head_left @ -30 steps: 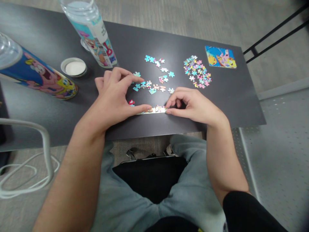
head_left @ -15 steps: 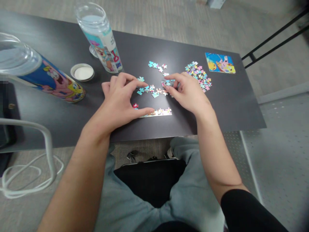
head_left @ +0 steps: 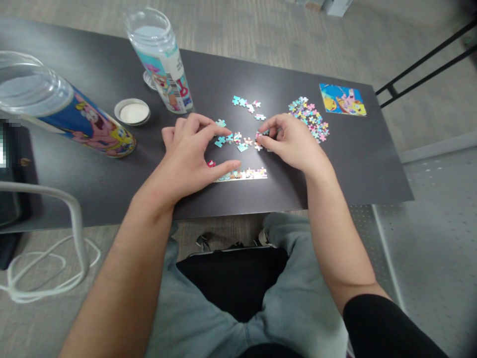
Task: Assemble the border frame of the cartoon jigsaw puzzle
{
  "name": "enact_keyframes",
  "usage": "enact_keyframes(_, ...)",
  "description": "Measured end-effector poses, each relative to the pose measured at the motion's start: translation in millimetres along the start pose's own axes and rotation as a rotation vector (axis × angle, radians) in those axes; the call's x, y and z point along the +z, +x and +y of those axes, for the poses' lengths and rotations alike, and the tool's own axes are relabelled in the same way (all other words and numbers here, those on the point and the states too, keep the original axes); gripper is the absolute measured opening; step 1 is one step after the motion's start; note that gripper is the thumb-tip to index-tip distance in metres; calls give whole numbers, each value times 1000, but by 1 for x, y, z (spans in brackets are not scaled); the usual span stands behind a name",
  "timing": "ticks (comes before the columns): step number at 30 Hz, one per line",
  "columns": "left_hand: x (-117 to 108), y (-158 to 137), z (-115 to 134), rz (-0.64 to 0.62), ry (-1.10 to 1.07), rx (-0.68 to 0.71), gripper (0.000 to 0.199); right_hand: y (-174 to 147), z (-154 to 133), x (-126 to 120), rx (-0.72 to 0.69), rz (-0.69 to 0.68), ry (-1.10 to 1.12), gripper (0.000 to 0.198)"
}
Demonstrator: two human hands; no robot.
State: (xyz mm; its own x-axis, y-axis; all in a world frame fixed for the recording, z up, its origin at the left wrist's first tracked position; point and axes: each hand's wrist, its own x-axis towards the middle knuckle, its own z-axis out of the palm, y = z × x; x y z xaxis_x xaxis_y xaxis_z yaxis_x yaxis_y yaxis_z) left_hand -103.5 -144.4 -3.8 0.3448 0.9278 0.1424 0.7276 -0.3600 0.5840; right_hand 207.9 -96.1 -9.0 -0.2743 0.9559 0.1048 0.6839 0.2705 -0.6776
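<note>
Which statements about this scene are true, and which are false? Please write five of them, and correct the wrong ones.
1. The right hand touches a puzzle piece. True.
2. A round lid lies on the table beside the blue jar. True.
3. The left hand grips the blue jar. False: it is spread open by the strip of pieces.
4. The heap of pieces is closer to the right hand than to the left hand. True.
5. The picture card lies left of the heap of pieces. False: in the picture, it lies to the right.
</note>
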Motion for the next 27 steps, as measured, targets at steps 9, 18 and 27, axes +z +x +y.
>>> enact_keyframes(9,1,2,4,29,16,-23,59,-3,11,1,85,3,234,27)
enact_keyframes(18,0,2,6,16,23,-39,58,-5,8,-7,-7,-10,248,28)
enact_keyframes(27,-1,3,3,11,3,-33,59,-33,1,-53,62,-68,291,26)
